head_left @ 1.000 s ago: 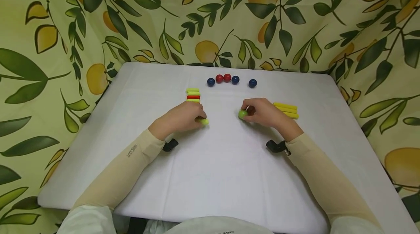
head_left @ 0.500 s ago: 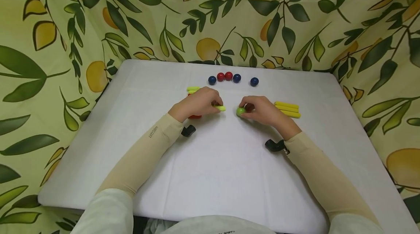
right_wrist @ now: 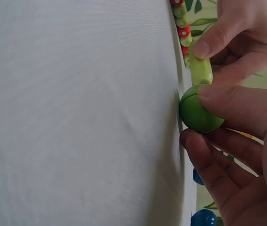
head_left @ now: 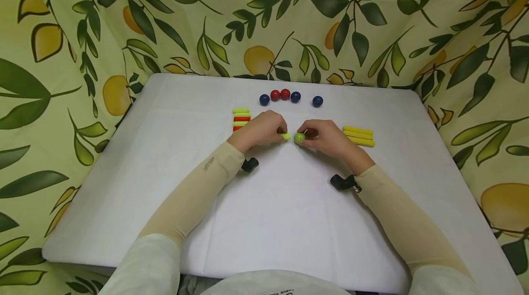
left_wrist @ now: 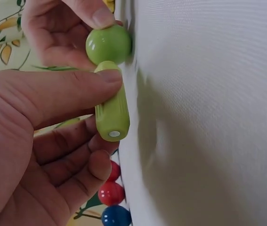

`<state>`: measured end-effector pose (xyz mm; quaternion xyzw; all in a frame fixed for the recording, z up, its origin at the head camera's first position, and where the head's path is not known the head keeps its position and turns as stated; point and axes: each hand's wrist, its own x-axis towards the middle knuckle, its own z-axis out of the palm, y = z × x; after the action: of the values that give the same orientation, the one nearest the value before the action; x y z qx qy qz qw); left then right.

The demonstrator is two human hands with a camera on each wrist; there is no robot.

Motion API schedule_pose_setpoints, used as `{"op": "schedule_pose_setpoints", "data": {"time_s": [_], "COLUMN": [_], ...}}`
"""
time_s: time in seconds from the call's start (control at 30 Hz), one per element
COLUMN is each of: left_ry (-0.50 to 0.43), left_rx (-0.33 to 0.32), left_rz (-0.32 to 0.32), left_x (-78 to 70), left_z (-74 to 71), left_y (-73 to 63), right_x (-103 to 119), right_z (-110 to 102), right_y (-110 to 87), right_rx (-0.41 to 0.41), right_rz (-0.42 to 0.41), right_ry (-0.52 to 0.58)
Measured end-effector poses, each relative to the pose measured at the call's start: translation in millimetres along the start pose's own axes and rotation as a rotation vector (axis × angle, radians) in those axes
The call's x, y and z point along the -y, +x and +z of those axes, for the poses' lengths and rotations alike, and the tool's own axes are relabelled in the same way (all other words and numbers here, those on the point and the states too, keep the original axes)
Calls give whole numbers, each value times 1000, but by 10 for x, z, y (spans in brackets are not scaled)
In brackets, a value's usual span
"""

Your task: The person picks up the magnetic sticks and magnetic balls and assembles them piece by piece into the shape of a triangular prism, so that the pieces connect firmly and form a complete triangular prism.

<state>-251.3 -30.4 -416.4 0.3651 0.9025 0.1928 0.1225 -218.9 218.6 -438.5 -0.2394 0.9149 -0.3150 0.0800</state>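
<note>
My left hand pinches a lime-green ribbed rod between thumb and fingers; a small silvery disc shows in its near end. Facing it, my right hand holds a glossy green ball by thumb and fingertips, low over the white table. The rod's far end points at the ball. A narrow gap separates the two in the head view, while in the left wrist view the rod tip overlaps the ball. In the right wrist view the ball has a seam line, and the rod stands right beside it.
Blue balls and red balls form a loose row at the back of the table. Lime and red rods lie stacked side by side at the left, partly behind my left hand. Several yellow rods lie at the right.
My left hand has carried the lime-green rod away from the row of rods, rightward to the ball. My right hand has shifted slightly left with the green ball.
</note>
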Motion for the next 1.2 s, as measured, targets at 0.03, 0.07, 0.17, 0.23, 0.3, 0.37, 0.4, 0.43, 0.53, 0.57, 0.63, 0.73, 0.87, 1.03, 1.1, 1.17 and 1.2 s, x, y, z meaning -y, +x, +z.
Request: {"op": "schedule_pose_setpoints", "data": {"time_s": [0.03,0.07,0.17,0.23,0.3,0.37,0.4,0.43,0.53,0.57,0.63,0.73,0.87,1.03,1.1,1.17,1.2], "left_ry": [3,7,18,18,15,10,9,11,12,12,10,9,14,10,-5,-28,-42], "left_rx": [2,4,-3,-6,-8,-7,-7,-9,-17,-18,-15,-6,-7,3,14,6,-14], "left_rz": [2,4,17,26,28,28,29,29,30,30,30,29,20,11,11,-1,-14], "left_x": [-11,-23,-48,-61,-66,-73,-75,-77,-82,-82,-84,-82,-74,-62,-45,-11,19], "left_z": [2,1,5,10,16,21,24,26,24,24,21,17,16,8,-15,-87,-140], "left_y": [17,30,59,72,78,79,81,82,85,86,87,86,87,97,89,61,40], "right_x": [0,2,-2,-8,-15,-27,-30,-31,-38,-38,-42,-45,-66,-155,-183,-200,-205], "right_z": [-5,-7,-6,1,6,10,9,6,-1,-2,-2,0,15,66,89,111,123], "right_y": [0,-1,3,4,5,4,0,-4,-10,-11,-11,-14,-12,-4,-3,-1,4], "right_rx": [-1,0,0,2,3,2,-3,-11,-26,-29,-23,-21,-42,-81,-100,-114,-118], "right_rz": [2,2,-8,-14,-19,-20,-15,-11,-1,2,4,8,24,27,27,26,24], "right_ry": [4,8,17,21,23,23,24,27,38,40,42,41,75,146,175,207,221]}}
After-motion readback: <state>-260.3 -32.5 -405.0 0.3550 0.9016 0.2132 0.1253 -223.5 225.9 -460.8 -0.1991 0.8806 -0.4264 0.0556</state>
